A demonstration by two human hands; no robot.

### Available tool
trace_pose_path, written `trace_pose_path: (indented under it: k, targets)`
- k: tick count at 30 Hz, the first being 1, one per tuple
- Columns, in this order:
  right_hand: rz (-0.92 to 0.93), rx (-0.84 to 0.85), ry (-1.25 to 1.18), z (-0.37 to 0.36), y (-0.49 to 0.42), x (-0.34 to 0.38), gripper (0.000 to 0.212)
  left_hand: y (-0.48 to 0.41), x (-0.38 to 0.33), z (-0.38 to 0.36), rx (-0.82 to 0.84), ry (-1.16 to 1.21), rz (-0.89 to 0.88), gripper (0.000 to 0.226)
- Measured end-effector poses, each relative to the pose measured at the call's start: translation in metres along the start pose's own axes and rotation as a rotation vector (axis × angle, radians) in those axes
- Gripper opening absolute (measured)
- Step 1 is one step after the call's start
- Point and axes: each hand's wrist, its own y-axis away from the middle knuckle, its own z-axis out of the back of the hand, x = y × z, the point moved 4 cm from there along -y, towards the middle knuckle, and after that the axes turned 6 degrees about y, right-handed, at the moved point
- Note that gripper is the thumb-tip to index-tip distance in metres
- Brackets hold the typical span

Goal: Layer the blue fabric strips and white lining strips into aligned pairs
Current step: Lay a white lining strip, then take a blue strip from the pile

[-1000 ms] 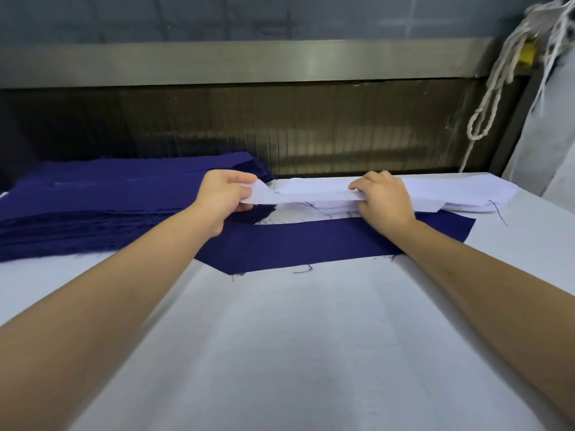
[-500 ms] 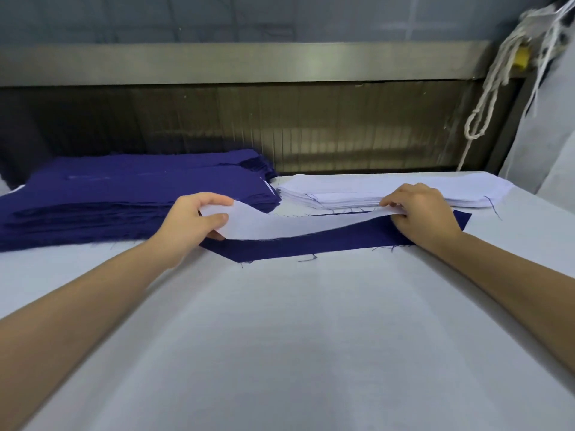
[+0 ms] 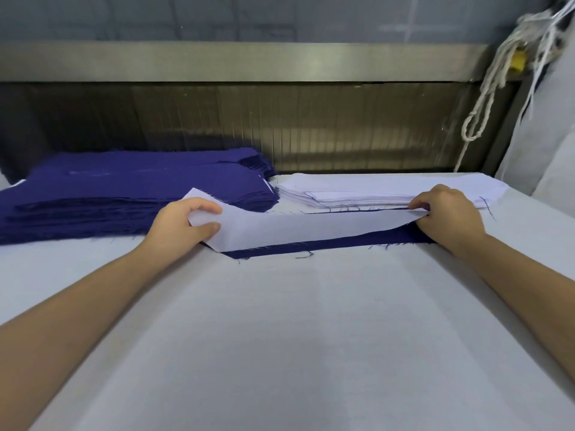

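Note:
A white lining strip (image 3: 298,230) is stretched between my hands over a single blue fabric strip (image 3: 357,242) lying on the table. My left hand (image 3: 177,225) pinches the lining's left end between thumb and fingers. My right hand (image 3: 448,214) grips its right end, down on the blue strip's right end. Only the blue strip's near edge shows below the lining. A stack of blue strips (image 3: 124,194) lies at the back left. A stack of white lining strips (image 3: 373,189) lies at the back right.
The white padded table (image 3: 280,337) stretches wide toward me. A metal machine front (image 3: 280,119) runs along the table's far edge. White cords (image 3: 485,98) hang at the right, beside pale bundled cloth (image 3: 547,150).
Both hands lifted the lining strip off the white stack, drew it toward me and lowered it onto the blue strip, which it now mostly covers.

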Motion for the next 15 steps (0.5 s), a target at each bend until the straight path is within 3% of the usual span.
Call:
trace_pose_path:
  k: [8,10,15]
  targets:
    - [-0.128,-0.043,-0.101,-0.001,-0.006,-0.012,0.032,0.000,0.001,-0.001,-0.016,-0.048,-0.014,0.024]
    - [-0.111,-0.082,-0.304,-0.003,-0.008,-0.011,0.029,0.000,0.002,0.000,-0.022,-0.029,-0.023,0.020]
    - [-0.202,0.029,-0.899,-0.012,-0.005,-0.010,0.039,0.000,0.003,0.001,-0.011,-0.026,-0.036,0.018]
